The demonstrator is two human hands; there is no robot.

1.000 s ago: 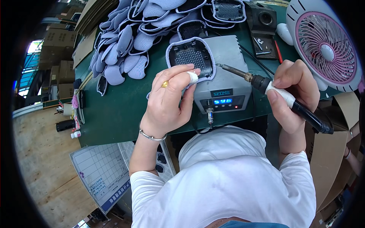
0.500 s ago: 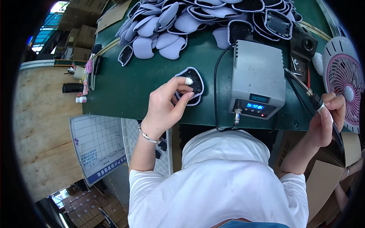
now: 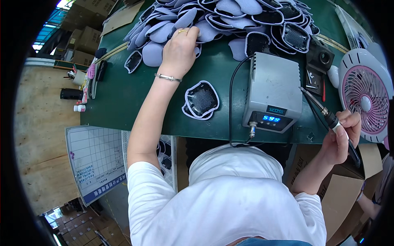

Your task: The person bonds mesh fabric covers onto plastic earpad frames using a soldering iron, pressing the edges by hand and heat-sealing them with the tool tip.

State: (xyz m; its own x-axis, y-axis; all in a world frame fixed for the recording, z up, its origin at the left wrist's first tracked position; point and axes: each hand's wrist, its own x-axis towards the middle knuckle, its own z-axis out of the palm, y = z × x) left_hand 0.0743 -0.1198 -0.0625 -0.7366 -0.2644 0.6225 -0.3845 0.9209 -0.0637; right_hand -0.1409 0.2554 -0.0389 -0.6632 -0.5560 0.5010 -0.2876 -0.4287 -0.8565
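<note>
My left hand (image 3: pixel 179 51) reaches over the near edge of a heap of lavender mesh pads (image 3: pixel 230 20) with black perforated inner sides. Its fingers are curled down, and the fingertips are hidden, so what they grip does not show. Closer to me, two such pads (image 3: pixel 202 99) lie overlapped on the green table, black side up, with no hand on them. In my right hand (image 3: pixel 344 133) is a soldering iron (image 3: pixel 328 116), gripped like a pen by its handle. Its metal tip points up and left, beside the grey soldering station (image 3: pixel 273 90).
A black cable (image 3: pixel 231 106) loops along the station's left side. On the right are a pink-and-white fan (image 3: pixel 365 100), a dark metal iron stand (image 3: pixel 319 57) and an open cardboard box (image 3: pixel 340 197). A small white bottle (image 3: pixel 79 108) lies by the table's left edge. Another person's arm (image 3: pixel 369 205) shows at far right.
My left hand has left the pad near the table's front and moved away from me to the heap, uncovering the two overlapped pads. The right hand still holds the soldering iron. The view has shifted slightly.
</note>
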